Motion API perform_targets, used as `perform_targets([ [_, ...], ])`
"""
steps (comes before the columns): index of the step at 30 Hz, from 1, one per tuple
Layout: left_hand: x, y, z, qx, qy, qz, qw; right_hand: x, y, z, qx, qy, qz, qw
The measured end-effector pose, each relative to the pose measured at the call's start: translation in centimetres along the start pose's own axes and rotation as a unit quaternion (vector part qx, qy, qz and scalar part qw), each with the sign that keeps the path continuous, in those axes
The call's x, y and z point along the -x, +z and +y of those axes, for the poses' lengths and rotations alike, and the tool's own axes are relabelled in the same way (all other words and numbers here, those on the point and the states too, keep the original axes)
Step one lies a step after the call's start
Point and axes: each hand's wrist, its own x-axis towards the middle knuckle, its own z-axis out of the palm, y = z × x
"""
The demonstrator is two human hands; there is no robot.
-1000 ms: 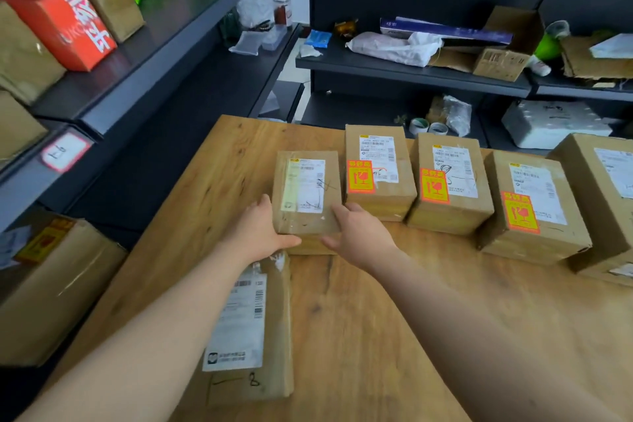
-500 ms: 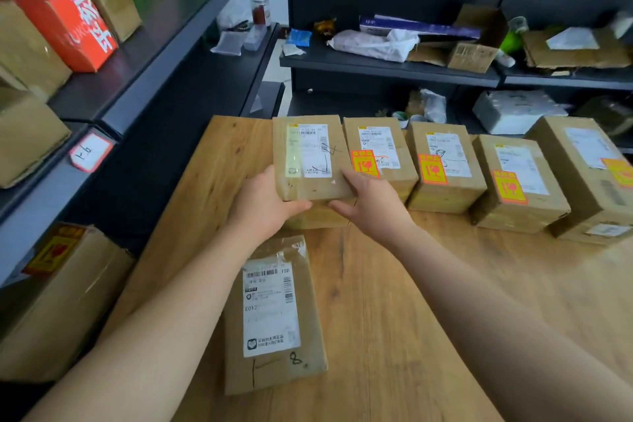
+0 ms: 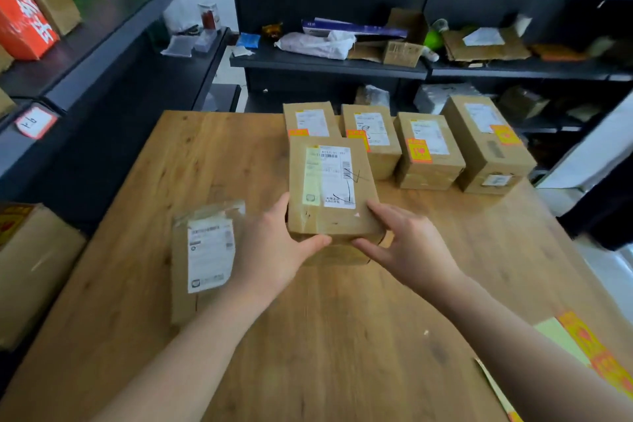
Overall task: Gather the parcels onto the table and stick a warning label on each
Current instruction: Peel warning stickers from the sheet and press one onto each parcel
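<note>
Holding the brown parcel [image 3: 329,188] from its two near corners, the person seems to be in the gathering step and not in the sticking step; the left hand [image 3: 274,250] has the thumb curled on the near top edge and the fingers go round the left side, and the right hand [image 3: 407,247] grips the right near corner in the same way, so both hands are closed on this one parcel and nothing else; the parcel is over the middle of the desk [image 3: 342,336], in front of the row of four boxes [image 3: 428,154] and it hides a part of the leftmost one; I cannot tell if its bottom touches the wood or hangs just above it; its top shows only a white shipping slip, while each box in the row carries an orange warning label [image 3: 418,150]; a flat envelope [image 3: 205,257] lies to the left, also with no orange label that I can see; the sheet of warning labels [image 3: 589,346] lies at the near right edge of the desk; the next move, I judge, calls for putting the parcel down flat with the top free, then letting one hand go to reach that sheet.
</note>
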Motion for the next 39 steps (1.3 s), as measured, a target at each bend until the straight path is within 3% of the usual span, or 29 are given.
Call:
perform_targets([
  [10,8.9,11.7,-0.3,0.034,-0.073,-0.057,0.995,11.5,1.6,8.1,-0.007,0.058,-0.077,0.995],
  [18,12.3,15.0,0.1,-0.061,-0.118,-0.04,0.99,14.9,1.9,11.6,-0.042,0.028,-0.144,0.988],
  [21,13.7,16.2,2.6,-0.148,-0.045,0.029,0.987,16.5,0.2,14.5,-0.014,0.052,-0.135,0.989],
  [24,15.0,18.3,5.7,-0.16,0.068,0.066,0.982,19.0,-1.8,18.8,0.007,0.101,-0.134,0.986],
  [28,16.2,22.9,8.4,-0.137,0.099,-0.034,0.985,23.3,-3.5,24.8,0.075,0.208,-0.191,0.956],
  [32,16.6,28.1,8.2,-0.149,0.023,-0.164,0.975,26.6,-3.7,28.0,0.125,0.282,-0.264,0.914],
  [35,16.3,30.9,7.9,-0.169,-0.03,-0.224,0.959,27.8,-2.8,27.6,0.111,0.256,-0.273,0.921],
  [39,15.4,33.2,7.8,-0.216,-0.041,-0.231,0.948,28.4,-1.8,25.6,0.099,0.197,-0.271,0.937],
])
